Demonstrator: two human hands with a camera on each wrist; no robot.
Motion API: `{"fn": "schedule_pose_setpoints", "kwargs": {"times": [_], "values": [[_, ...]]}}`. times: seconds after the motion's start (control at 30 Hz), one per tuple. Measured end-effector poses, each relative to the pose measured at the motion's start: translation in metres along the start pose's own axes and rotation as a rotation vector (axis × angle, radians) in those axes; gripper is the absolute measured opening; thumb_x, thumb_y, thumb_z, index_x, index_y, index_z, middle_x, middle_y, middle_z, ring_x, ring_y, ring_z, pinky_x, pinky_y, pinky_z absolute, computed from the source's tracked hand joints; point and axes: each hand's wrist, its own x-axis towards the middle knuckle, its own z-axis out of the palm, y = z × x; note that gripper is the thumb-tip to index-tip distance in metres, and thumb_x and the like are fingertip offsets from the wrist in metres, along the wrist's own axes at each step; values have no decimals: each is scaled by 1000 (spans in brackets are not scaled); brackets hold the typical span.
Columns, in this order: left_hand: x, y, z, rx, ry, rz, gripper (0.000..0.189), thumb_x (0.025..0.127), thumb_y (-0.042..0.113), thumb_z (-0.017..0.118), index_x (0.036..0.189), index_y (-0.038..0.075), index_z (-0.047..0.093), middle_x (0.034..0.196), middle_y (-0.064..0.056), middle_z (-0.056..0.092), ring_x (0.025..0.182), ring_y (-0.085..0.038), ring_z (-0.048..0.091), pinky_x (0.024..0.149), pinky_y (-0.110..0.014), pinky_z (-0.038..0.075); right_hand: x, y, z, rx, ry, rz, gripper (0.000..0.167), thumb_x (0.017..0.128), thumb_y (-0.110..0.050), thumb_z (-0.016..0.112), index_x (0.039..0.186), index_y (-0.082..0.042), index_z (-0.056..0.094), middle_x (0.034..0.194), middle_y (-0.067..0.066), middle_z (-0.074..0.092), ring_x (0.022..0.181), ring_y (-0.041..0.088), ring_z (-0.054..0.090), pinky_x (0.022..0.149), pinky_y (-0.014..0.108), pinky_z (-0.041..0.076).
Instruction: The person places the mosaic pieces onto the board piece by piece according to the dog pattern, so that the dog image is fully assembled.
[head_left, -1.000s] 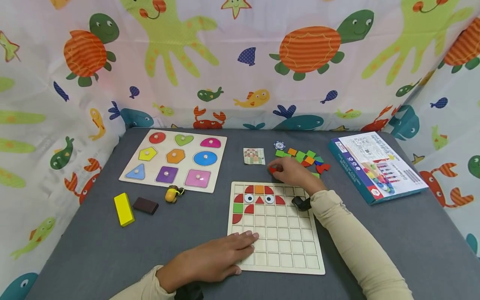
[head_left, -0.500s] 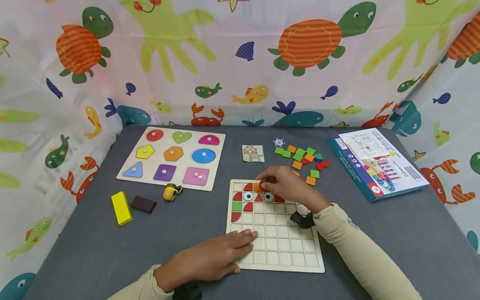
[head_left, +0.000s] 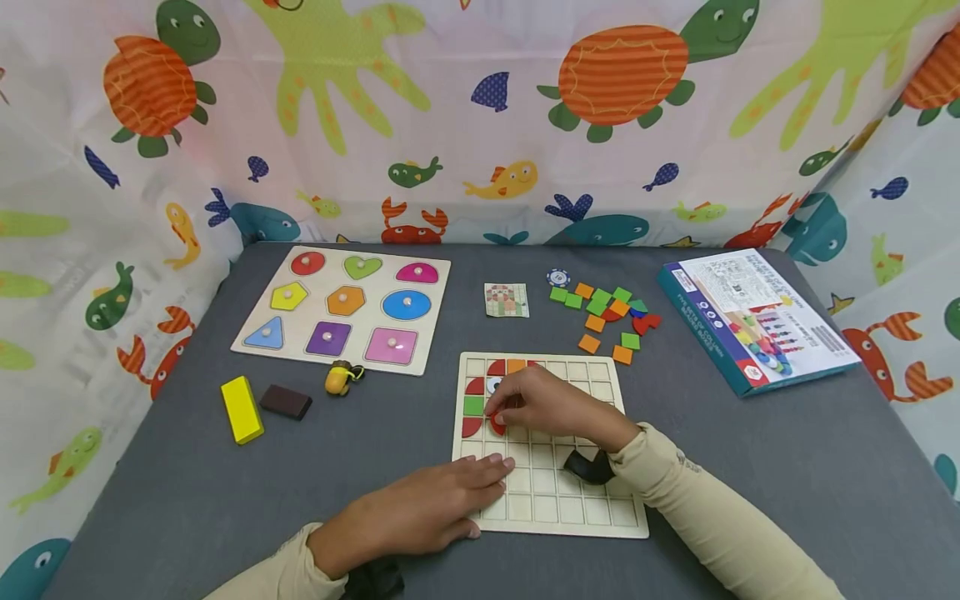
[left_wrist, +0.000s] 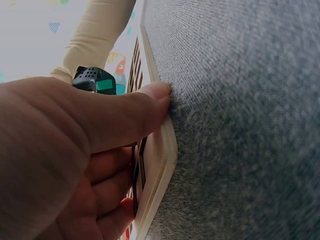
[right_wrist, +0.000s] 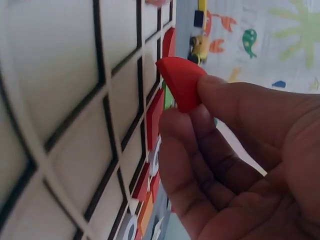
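Observation:
A pale wooden grid board [head_left: 566,507] lies on the grey table. My right hand [head_left: 551,404] pinches a red quarter-circle tile [right_wrist: 182,82] between thumb and fingertips, just above the board's upper left cells. Placed near there are a green square tile [head_left: 473,406], a red curved tile [head_left: 472,427] and an orange square tile [head_left: 516,365]; my right hand covers others, including most of the eye tiles. My left hand [head_left: 420,508] rests on the board's near left part with its fingers extended. In the left wrist view its thumb [left_wrist: 150,107] touches the board's edge.
Loose coloured tiles [head_left: 597,307] lie beyond the board, beside a small pattern card [head_left: 506,300]. A box [head_left: 757,325] is at right. A shape puzzle [head_left: 300,333], yellow block [head_left: 242,410], dark brown block [head_left: 286,402] and small bee-like toy [head_left: 340,378] are at left.
My right hand has carried the red tile from beside the loose tiles, left and nearer, over the board's left side. My left hand stays on the board. The head view has tilted slightly.

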Motion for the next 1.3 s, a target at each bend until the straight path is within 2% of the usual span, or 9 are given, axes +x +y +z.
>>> {"fn": "schedule_pose_setpoints", "kwargs": {"times": [0.13, 0.3, 0.5, 0.67, 0.83, 1.0, 1.1, 1.2, 1.3], "values": [[-2, 0, 0, -9, -3, -6, 57, 94, 23, 67, 144, 5, 47, 157, -5, 30, 142, -18, 28, 107, -33, 37, 3, -2, 6, -65, -28, -13, 13, 87, -1, 70, 95, -8, 77, 88, -2, 69, 77, 6, 56, 70, 24, 50], [-3, 0, 2, 1, 15, 0, 58, 93, 23, 67, 145, 5, 46, 157, -5, 29, 142, -18, 28, 106, -32, 37, 6, -2, 13, -126, -7, -34, 13, 86, 1, 71, 95, -7, 76, 85, -1, 66, 75, 7, 55, 67, 23, 49], [-2, 1, 4, 5, 20, 18, 58, 94, 24, 67, 145, 6, 46, 157, -5, 29, 142, -18, 29, 107, -31, 37, 4, 0, 19, -148, 20, -14, 16, 85, 3, 69, 94, -8, 75, 81, -3, 62, 73, 10, 52, 66, 23, 48], [-1, 1, 4, -4, 18, 24, 58, 94, 24, 67, 145, 5, 46, 157, -6, 29, 142, -19, 28, 108, -33, 34, -2, 3, 11, -101, 68, 3, 15, 87, -1, 70, 99, -8, 74, 90, -3, 66, 78, 8, 56, 71, 25, 50], [-1, -1, 4, -25, 7, 12, 59, 94, 24, 66, 146, 5, 45, 158, -5, 27, 143, -18, 26, 109, -33, 32, -9, 14, -11, -80, 198, 81, 17, 87, -3, 72, 103, -4, 73, 91, -1, 67, 78, 10, 58, 69, 27, 50], [-1, -2, 3, -34, -4, 1, 60, 95, 23, 66, 147, 6, 43, 159, -4, 25, 143, -17, 24, 110, -33, 31, -16, 32, -33, -53, 317, 221, 18, 89, -6, 70, 106, -2, 72, 94, 4, 67, 80, 18, 59, 70, 34, 51], [0, -1, 2, -39, -12, -6, 59, 95, 23, 65, 147, 6, 42, 159, -3, 24, 144, -17, 23, 110, -33, 31, -22, 45, -45, -90, 398, 323, 20, 91, -8, 68, 109, -1, 72, 100, 8, 66, 85, 22, 59, 73, 38, 52], [0, 0, 0, -48, -23, -15, 59, 96, 23, 64, 148, 6, 41, 159, -3, 24, 144, -17, 23, 111, -33, 30, -28, 58, -54, -127, 453, 410, 25, 91, -9, 68, 114, 1, 70, 101, 13, 65, 87, 26, 58, 73, 40, 51], [-1, 1, -2, -43, -24, -17, 60, 96, 23, 64, 148, 6, 41, 159, -3, 24, 144, -17, 22, 111, -33, 30, -32, 67, -61, -139, 465, 459, 29, 91, -8, 68, 117, 4, 67, 104, 18, 64, 89, 30, 60, 73, 43, 52]]}}
